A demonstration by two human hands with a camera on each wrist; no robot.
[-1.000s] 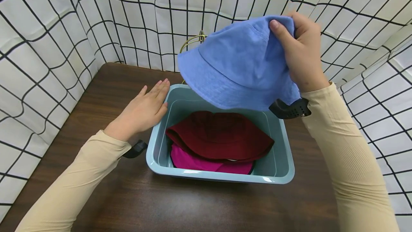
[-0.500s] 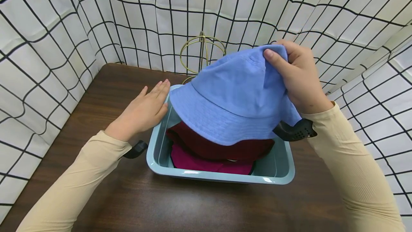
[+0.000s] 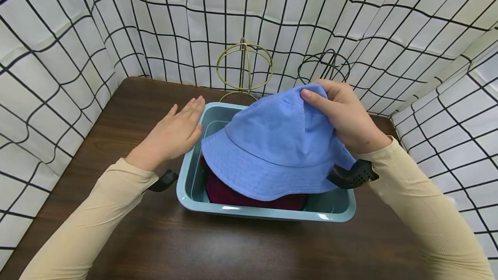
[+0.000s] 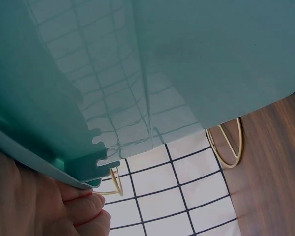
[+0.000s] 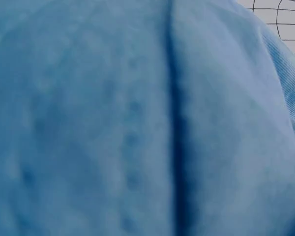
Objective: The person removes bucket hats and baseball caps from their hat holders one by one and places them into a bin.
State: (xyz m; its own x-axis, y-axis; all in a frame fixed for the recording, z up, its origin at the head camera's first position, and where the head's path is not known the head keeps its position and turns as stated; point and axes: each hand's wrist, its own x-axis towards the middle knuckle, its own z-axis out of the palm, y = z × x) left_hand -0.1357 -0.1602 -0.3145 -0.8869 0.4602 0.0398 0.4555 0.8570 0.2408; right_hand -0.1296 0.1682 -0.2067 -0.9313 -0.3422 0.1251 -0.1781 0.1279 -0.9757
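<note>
A blue bucket hat (image 3: pixel 268 146) hangs over the light blue plastic bin (image 3: pixel 272 216), crown up and tilted, its brim lower than the bin's back rim. My right hand (image 3: pixel 348 118) pinches the crown, thumb in front; the other fingers are partly hidden. Beneath it, a dark magenta hat (image 3: pixel 229 195) shows in the bin, and the dark red hat is almost wholly covered. With fingers straight, my left hand (image 3: pixel 171 135) rests against the bin's left rim. The left wrist view has the bin's outer wall (image 4: pixel 211 59); blue cloth (image 5: pixel 231 123) fills most of the right wrist view.
Behind the bin stands a gold wire stand (image 3: pixel 243 70) with a round top. A black wire stand (image 3: pixel 332 60) is to its right, partly behind my right hand. White-backed black wire grid panels (image 3: pixel 175 25) enclose the brown table (image 3: pixel 128 124) at the back and sides.
My right hand has lowered the blue bucket hat toward the bin and slightly left, covering the red hat. Both wire stands have come into view behind it. My left hand has stayed in place.
</note>
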